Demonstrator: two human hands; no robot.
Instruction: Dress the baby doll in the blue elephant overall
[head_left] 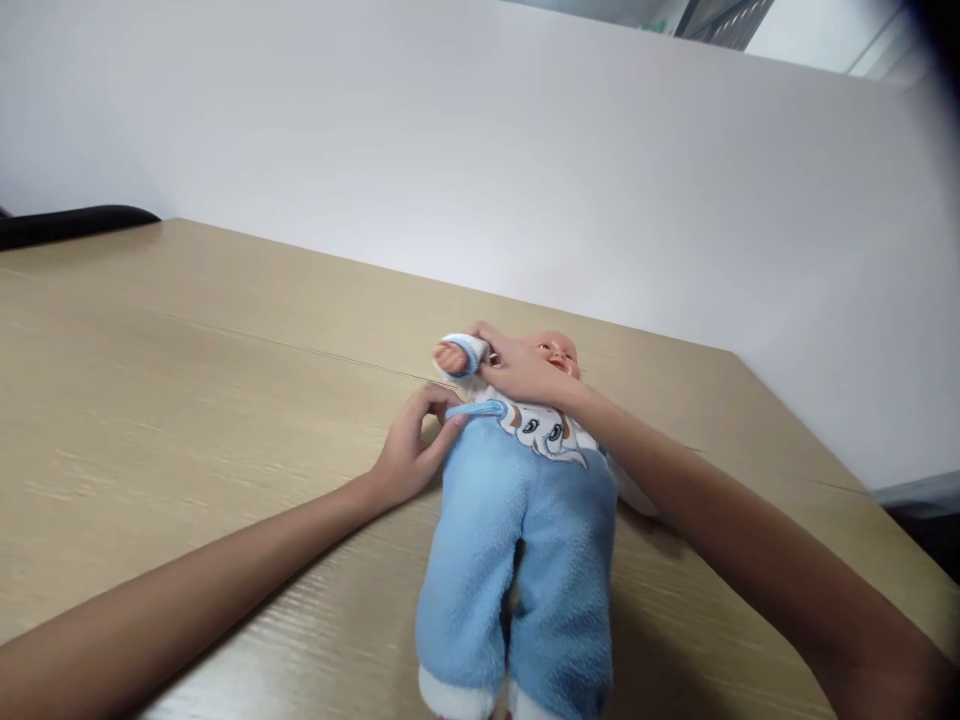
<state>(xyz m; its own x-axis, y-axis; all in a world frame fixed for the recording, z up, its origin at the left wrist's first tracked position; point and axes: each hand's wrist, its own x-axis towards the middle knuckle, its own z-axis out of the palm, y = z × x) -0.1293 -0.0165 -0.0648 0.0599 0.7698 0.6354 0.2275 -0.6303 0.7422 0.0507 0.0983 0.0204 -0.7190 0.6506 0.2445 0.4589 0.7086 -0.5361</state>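
From where I stand, one doll (521, 490) lies face-up on the table, its long axis running nearly from 6 o'clock at the feet to 12 at the head. It wears one pair of blue fleece trousers (547, 545), two legs, under a white top with a printed face. The light blue band (476, 409) at the waist sits at about 3 o'clock from the left fingers, and the left hand (412, 445) is the nearer: its thumb and fingertips pinch the band's end. The right hand (521, 372) reaches across the chest, its fingers apparently closed round one white sleeve (472, 352), whose cuff points to 9. I count two bare hands in all, one table (225, 400), one white partition (375, 130) at 12, and one black curved object (79, 225) at 10
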